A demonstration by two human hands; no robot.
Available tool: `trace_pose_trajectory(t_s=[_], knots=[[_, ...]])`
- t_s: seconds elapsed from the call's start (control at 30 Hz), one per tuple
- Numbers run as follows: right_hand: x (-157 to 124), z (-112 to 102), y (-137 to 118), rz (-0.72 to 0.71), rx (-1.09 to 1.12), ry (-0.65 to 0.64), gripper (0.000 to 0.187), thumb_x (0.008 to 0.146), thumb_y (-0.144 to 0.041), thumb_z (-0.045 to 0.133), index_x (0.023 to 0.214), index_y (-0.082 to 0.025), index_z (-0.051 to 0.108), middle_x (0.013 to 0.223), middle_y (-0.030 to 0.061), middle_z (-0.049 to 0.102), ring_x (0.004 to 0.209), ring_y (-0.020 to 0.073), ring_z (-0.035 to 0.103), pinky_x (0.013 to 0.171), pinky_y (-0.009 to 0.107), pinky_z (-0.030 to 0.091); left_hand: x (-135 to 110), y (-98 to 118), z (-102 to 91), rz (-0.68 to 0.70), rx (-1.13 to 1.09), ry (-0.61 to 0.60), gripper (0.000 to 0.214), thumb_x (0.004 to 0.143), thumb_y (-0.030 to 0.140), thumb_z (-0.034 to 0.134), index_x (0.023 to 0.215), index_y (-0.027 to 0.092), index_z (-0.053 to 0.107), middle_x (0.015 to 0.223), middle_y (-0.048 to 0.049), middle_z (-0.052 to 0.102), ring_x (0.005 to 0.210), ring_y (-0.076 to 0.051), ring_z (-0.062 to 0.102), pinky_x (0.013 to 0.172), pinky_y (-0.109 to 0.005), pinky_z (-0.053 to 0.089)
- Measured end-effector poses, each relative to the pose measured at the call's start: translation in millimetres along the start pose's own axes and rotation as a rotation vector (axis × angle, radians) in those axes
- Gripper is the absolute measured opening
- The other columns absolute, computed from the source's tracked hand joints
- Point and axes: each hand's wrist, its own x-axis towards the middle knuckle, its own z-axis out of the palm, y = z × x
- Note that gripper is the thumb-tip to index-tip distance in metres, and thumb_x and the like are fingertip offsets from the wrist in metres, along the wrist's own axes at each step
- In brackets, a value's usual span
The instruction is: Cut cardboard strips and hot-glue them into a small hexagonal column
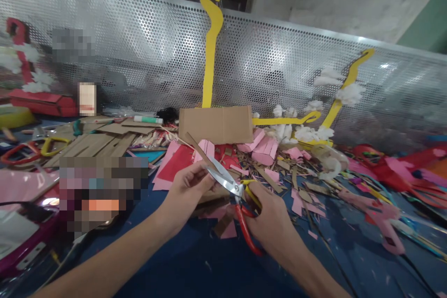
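My right hand (268,207) grips scissors (223,179) with one red and one yellow handle loop. Their blades point up and to the left, reaching the fingertips of my left hand (186,188). Pinched in those left fingers is a narrow brown cardboard strip (196,144), its upper end sticking out past the blades. How far the blades are parted around the strip is hard to make out. Behind both hands stands a brown cardboard box (216,125) with a tall yellow hook-shaped piece (209,51) rising from it. Pink paper scraps (228,230) lie below the scissors.
A pink glue gun (372,212) lies at right with its cord trailing forward. Cardboard strips (101,142), a glue stick tube (148,119) and another pair of scissors (52,145) are on the left. A perforated metal panel (150,46) closes off the back.
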Motion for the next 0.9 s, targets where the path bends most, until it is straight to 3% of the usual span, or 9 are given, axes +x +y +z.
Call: trace_pose_trajectory(t_s=[0.23,0.57,0.7,0.9], knots=[[0.3,0.3,0.3,0.023,0.003,-0.027,0.026,0.083,-0.020,0.069,0.077,-0.026,0.044,0.068,-0.0043,0.051,0.060,0.0161,0.039,0.057,0.028,0.028,0.1,2.8,-0.4,0.033,-0.019,-0.019,0.027,0.092,0.042,0.080,0.088,0.018,0.068,0.074,0.0022,0.062,0.065,-0.010,0.059,0.057,-0.018,0.050],[2.8,-5.2,0.7,0.084,0.025,-0.003,0.037,0.082,-0.030,0.067,0.065,-0.026,0.035,0.058,-0.0072,0.040,0.057,0.0146,0.033,0.053,0.028,0.023,0.9,4.8,-2.5,0.086,0.100,-0.022,0.026,0.097,0.042,0.074,0.090,0.017,0.069,0.075,0.0015,0.063,0.073,-0.009,0.058,0.069,-0.018,0.048],[4.6,-7.2,-3.5,0.132,0.064,0.005,0.036,0.086,-0.037,0.070,0.069,-0.027,0.039,0.062,-0.0061,0.046,0.058,0.0151,0.039,0.053,0.027,0.028,3.3,7.7,-1.8,0.117,0.122,-0.019,0.024,0.097,0.039,0.074,0.087,0.018,0.068,0.073,0.0025,0.064,0.071,-0.010,0.058,0.072,-0.020,0.048],[7.0,-10.7,-5.4,0.079,0.021,0.046,0.031,0.090,-0.039,0.067,0.079,-0.028,0.040,0.073,-0.0031,0.051,0.065,0.0194,0.049,0.058,0.029,0.037,5.1,10.5,-0.9,0.113,0.087,0.025,0.023,0.095,0.038,0.076,0.086,0.018,0.068,0.074,0.0028,0.065,0.070,-0.009,0.059,0.070,-0.020,0.049]])
